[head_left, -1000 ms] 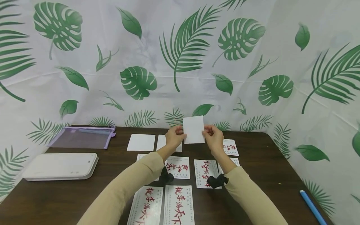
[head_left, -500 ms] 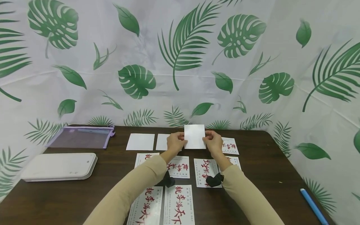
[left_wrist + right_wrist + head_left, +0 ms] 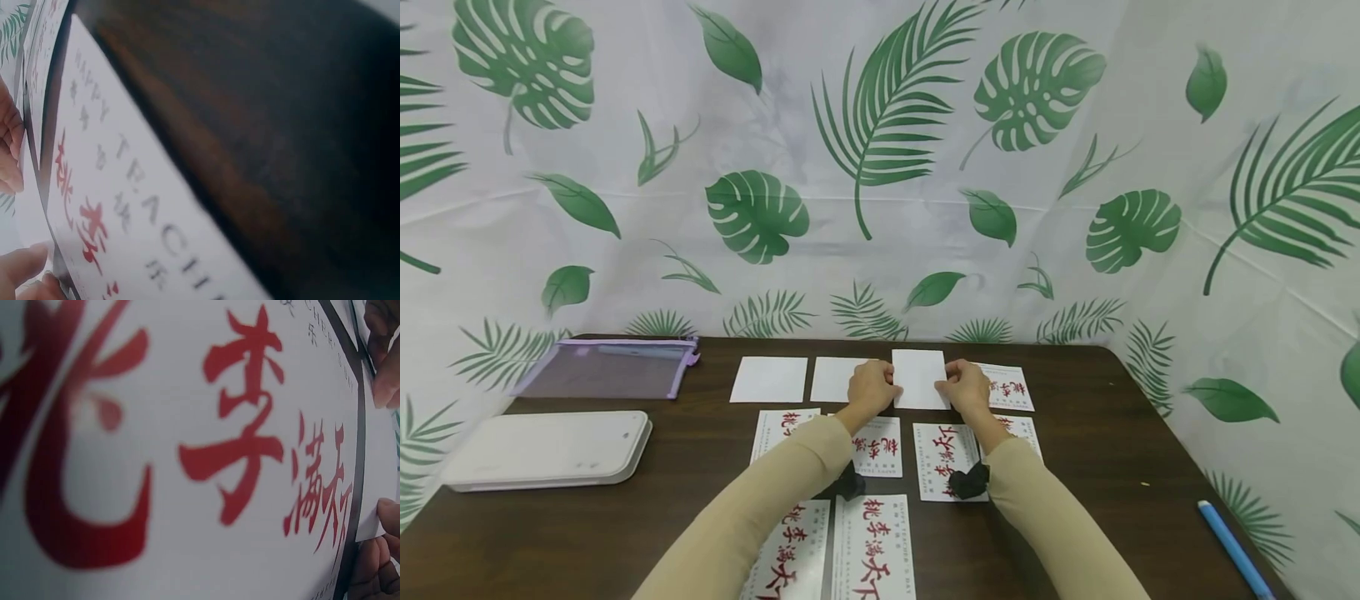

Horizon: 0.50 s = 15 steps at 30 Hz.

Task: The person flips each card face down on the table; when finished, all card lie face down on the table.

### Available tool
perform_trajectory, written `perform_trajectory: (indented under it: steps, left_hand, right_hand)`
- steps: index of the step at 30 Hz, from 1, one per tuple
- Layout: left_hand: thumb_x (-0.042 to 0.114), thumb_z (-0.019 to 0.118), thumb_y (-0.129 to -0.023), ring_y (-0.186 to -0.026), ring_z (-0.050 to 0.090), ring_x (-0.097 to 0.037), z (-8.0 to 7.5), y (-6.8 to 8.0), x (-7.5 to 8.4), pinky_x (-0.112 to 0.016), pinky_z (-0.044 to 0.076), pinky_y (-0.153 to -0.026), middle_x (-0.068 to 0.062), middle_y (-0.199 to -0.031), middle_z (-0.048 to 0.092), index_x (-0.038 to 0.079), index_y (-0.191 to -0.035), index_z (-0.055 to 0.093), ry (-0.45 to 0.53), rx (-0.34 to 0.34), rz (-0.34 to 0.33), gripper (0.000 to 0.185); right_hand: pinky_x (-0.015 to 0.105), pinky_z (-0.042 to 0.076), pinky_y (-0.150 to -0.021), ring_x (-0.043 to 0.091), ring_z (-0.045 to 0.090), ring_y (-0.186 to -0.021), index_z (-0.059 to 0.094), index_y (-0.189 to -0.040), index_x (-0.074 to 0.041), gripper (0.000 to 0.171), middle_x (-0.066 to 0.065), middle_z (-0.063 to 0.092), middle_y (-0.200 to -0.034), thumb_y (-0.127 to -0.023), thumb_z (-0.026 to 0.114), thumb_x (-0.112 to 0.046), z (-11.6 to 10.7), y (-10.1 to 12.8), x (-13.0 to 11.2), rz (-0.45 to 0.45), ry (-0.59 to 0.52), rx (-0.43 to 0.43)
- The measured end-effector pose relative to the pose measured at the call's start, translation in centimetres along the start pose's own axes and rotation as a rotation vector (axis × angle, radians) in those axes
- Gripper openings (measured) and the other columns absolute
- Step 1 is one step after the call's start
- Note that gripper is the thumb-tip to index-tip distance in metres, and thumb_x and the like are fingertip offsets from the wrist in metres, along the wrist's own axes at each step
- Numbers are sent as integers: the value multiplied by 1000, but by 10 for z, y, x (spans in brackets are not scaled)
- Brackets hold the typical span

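Observation:
A blank white card (image 3: 920, 377) lies low over the far middle of the dark wooden table (image 3: 1112, 450). My left hand (image 3: 871, 388) pinches its left edge and my right hand (image 3: 965, 387) pinches its right edge. Two more blank cards (image 3: 769, 379) lie in a row to its left. Cards printed with red characters (image 3: 946, 459) lie in rows nearer me, under my forearms. The right wrist view is filled by one printed card (image 3: 187, 456), with fingertips (image 3: 381, 356) at its far edge. The left wrist view shows another printed card (image 3: 125, 206) on the table.
A white flat device (image 3: 546, 450) lies at the left of the table. A purple mesh pouch (image 3: 602, 369) sits behind it. A blue pen (image 3: 1234, 550) lies near the right front edge. A leaf-patterned curtain (image 3: 880, 167) hangs behind and to the right.
Both hands have lowered the blank card from upright in the air down toward the table, into line with the two blank cards at its left.

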<state>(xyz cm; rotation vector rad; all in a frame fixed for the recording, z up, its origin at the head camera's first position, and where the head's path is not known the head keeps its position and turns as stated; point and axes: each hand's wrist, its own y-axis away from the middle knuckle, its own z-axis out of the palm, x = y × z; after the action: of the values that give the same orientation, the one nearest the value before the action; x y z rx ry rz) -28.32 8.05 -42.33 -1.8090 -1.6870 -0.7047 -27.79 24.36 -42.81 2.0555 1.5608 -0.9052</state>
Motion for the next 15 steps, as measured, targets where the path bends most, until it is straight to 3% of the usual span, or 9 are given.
perform_trajectory:
  steps: [6,11,15]
  left_hand:
    - [11,78,-73,-62,45,-15,0,-1,2,-26,33,-50,2,-65,49,9,-66,55,-51,-10,-14,24]
    - [10,77,-75,-58,42,-15,0,-3,4,-24,30,-48,2,-59,44,12,-58,45,-70,-13,30,36]
    - [10,76,-76,-58,44,-15,-2,-3,4,-24,32,-47,0,-59,47,6,-62,54,-103,-23,56,26]
  right_hand:
    - [32,42,-64,22,53,-70,64,-103,1,30,8,60,-75,-76,74,-8,3,0,0,-17,30,1]
    - [38,44,-69,26,54,-72,63,-101,4,29,12,60,-75,-75,72,-5,4,-1,-1,-76,71,25]
    - [43,45,-75,29,58,-76,62,-104,6,32,15,63,-76,-75,71,-5,5,-1,0,-127,96,31]
